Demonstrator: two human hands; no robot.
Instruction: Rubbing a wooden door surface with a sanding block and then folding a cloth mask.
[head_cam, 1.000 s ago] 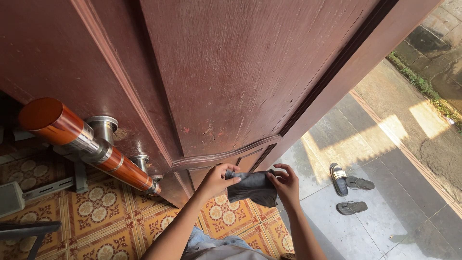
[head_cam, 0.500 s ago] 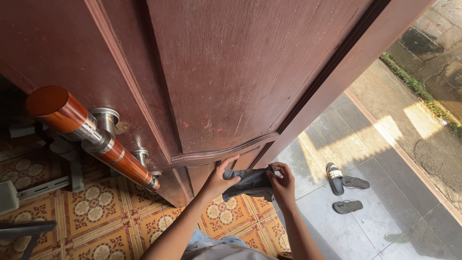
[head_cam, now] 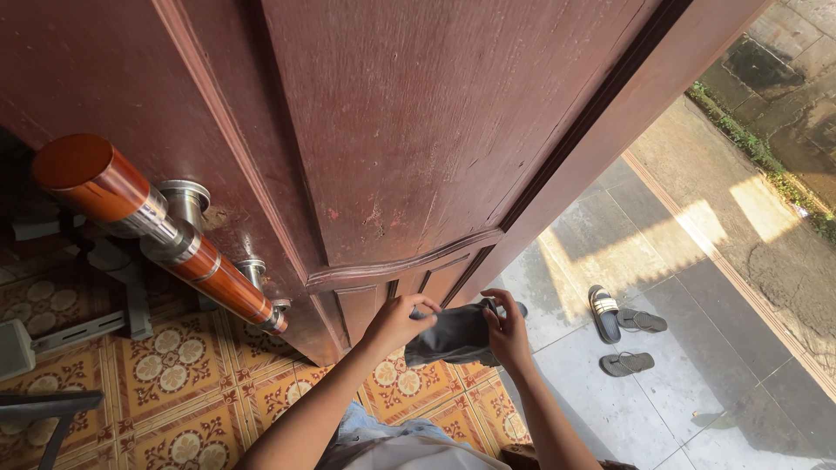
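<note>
My left hand (head_cam: 396,320) and my right hand (head_cam: 507,331) hold a dark grey cloth (head_cam: 451,335) between them, low in front of the bottom panels of a large dark red wooden door (head_cam: 418,139). The left hand pinches the cloth's upper left edge, and the right hand grips its right edge. The cloth hangs just off the door's lower panel, close to its surface. A long orange-brown cylindrical door handle (head_cam: 157,231) with silver mounts juts out to my left.
Patterned orange and cream floor tiles (head_cam: 187,383) lie under me. Grey paving (head_cam: 697,348) outside holds a black-and-white slide sandal (head_cam: 603,312) and two grey flip-flops (head_cam: 629,361). A grey metal frame (head_cam: 104,313) stands at the left.
Both hands with the cloth have shifted slightly lower and to the right along the door's bottom panel. The view has moved closer to the door.
</note>
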